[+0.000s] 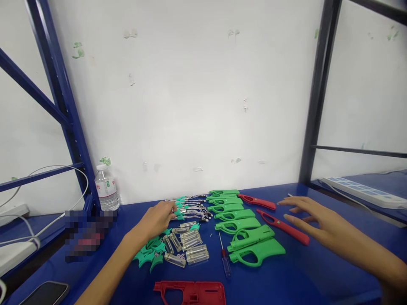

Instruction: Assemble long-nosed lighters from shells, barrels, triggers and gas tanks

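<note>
My left hand (160,217) reaches into the left of the pile, its fingers curled together at the edge of a group of wired igniter parts (193,211) with teal ends. What its fingertips hold, if anything, is hidden. Below it lie teal trigger pieces (151,252) and clear fuel tanks (191,239). My right hand (313,218) hovers at the right with fingers stretched apart and nothing in them. Nearest to it is a red lighter casing half (288,228); another red casing half (259,202) lies farther back. Green lighter casing halves (244,225) form a column mid-table.
A screwdriver (225,259) lies beside the green casings. A wider red casing half (203,292) is at the front edge. At left stand a water bottle (107,190) and a phone (46,293). Blue posts (60,97) frame the table; a power strip (365,192) sits at right.
</note>
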A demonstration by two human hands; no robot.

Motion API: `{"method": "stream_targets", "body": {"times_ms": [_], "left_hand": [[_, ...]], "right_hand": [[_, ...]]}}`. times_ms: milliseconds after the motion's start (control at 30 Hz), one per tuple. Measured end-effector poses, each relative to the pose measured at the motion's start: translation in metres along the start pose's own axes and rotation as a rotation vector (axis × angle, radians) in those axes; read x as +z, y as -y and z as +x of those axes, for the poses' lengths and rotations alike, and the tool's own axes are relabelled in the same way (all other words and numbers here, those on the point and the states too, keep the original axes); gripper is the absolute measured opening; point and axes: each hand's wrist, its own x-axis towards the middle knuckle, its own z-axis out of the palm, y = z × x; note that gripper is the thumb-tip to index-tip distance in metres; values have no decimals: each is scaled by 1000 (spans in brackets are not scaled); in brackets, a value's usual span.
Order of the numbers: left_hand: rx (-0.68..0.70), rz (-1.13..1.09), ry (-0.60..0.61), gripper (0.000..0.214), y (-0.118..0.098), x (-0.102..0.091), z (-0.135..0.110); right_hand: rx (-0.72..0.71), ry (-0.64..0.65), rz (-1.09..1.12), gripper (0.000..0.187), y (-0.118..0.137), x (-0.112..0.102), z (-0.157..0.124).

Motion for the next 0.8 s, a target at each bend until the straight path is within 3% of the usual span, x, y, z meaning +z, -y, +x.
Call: {"method": "stream_targets", "body": {"times_ms": [200,300,367,500,600,800], "left_hand": [[26,-158,-177,21,-10,-30,-30],[19,-234,-252,27,-21,-40,-68],[24,-341,-316,30,-28,-41,-97],[40,-495,-308,24,-35,-37,-141],[53,-519,-274,19,-35,-35,-152],[152,-485,-314,15,-36,-31,-146]], "right_hand": [[-45,-56,-3,52,2,0,4],[-77,-88,19,54,27,-3,3],[-75,-41,25,47,47,-2,1],[-150,34,63,42,78,10,-1],[-213,80,92,38,98,27,-3],[-433,178,153,36,155,56,-6]]}}
